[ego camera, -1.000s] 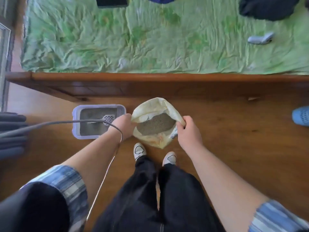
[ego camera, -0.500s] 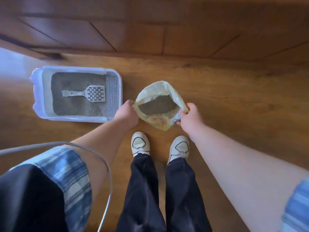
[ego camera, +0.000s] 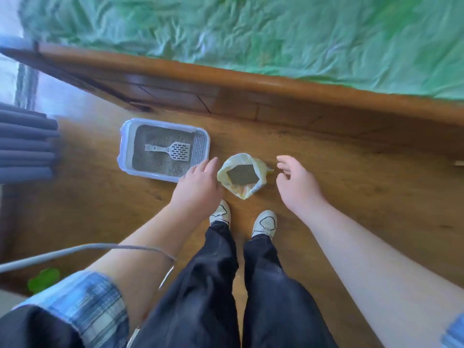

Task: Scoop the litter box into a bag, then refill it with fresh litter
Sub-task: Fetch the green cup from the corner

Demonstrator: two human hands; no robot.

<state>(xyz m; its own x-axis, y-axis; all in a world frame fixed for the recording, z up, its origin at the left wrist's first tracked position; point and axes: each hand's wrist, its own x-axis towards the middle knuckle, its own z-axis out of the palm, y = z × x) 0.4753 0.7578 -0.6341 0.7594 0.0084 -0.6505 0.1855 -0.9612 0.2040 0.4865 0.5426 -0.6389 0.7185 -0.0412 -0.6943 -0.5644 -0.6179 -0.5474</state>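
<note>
Two bare hands hung over the wooden floor (ego camera: 364, 197), one on each side of the bag (ego camera: 241, 192). The left hand (ego camera: 198, 187) had straight fingers and held nothing, just beside the bag's edge; the right hand (ego camera: 296, 184) had loosely curled fingers, also held nothing, and was apart from the bag. The bag stood open ahead of two white shoes (ego camera: 265, 223), with grey litter showing inside. Just left lay the litter box (ego camera: 125, 151), a slotted scoop (ego camera: 172, 150) resting on its litter. Behind ran a wooden bed frame (ego camera: 251, 81) under a crumpled green sheet (ego camera: 276, 33). A grey cable (ego camera: 75, 251) crossed the left forearm. Print on the bag was too blurred to read
</note>
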